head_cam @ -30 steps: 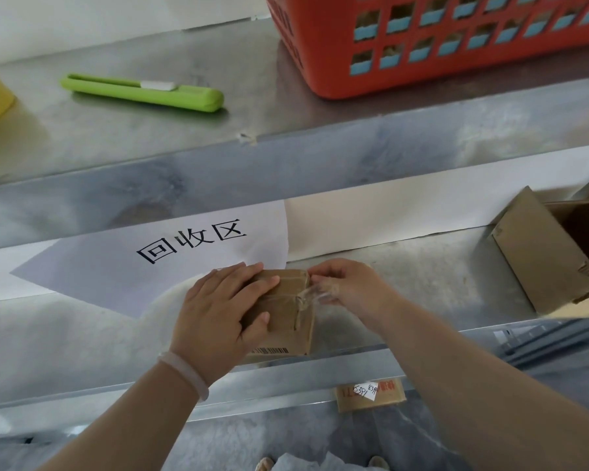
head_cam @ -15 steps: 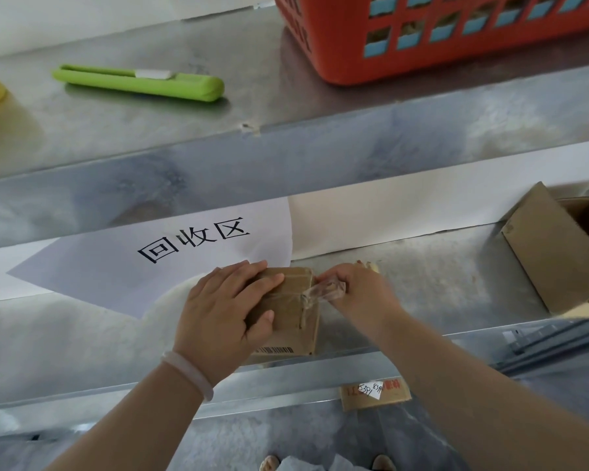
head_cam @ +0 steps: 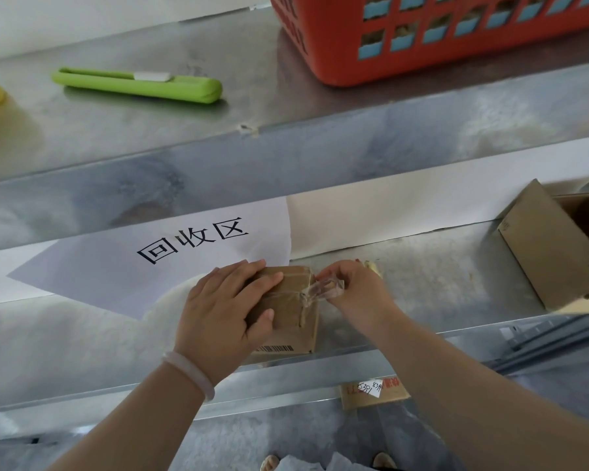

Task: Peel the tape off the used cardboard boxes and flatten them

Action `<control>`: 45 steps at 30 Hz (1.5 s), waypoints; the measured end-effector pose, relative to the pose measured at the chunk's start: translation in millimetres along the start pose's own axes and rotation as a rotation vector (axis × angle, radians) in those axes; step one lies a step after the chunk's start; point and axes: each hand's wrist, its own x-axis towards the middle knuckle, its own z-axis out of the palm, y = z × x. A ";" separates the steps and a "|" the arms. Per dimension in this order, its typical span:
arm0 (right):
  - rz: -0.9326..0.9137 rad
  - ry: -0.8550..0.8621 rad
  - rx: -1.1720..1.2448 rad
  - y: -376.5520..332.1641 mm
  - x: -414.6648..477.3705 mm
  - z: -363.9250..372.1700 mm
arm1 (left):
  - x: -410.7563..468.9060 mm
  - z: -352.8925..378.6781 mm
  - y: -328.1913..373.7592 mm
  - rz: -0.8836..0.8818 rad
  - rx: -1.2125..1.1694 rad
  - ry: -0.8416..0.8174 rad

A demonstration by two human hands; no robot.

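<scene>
Just below the paper sign (head_cam: 170, 263), small box (head_cam: 293, 300) sits on the shelf (head_cam: 422, 266). Left hand (head_cam: 223, 317) clamps it down; right hand (head_cam: 357, 294) pinches clear tape (head_cam: 323, 288). Box looks light, stiff; tape thin, stretchy: grip near the seam.

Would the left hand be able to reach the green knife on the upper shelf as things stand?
Probably yes: the green knife lies in the open on the upper shelf. But the left hand would have to let go of the small box first.
</scene>
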 end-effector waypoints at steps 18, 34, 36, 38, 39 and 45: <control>-0.598 0.240 -0.363 -32.1 -25.8 5.2 | 5.3 -15.5 -7.5 -0.260 -0.365 -0.006; -0.700 0.224 -0.868 -57.4 -42.4 71.1 | -67.8 -0.6 -65.7 -0.537 -0.967 0.054; -0.738 0.188 -0.879 -57.3 -48.6 86.4 | -65.7 2.9 -65.9 -0.509 -0.984 0.084; -0.729 0.178 -0.874 -53.3 -50.8 96.0 | -66.1 5.9 -68.1 -0.495 -0.973 0.113; -0.714 0.188 -0.862 -51.6 -50.2 98.5 | -66.9 6.9 -70.4 -0.486 -0.951 0.131; -0.726 0.291 -0.799 -44.6 -46.4 109.6 | -66.7 7.9 -84.9 -0.340 -0.810 0.205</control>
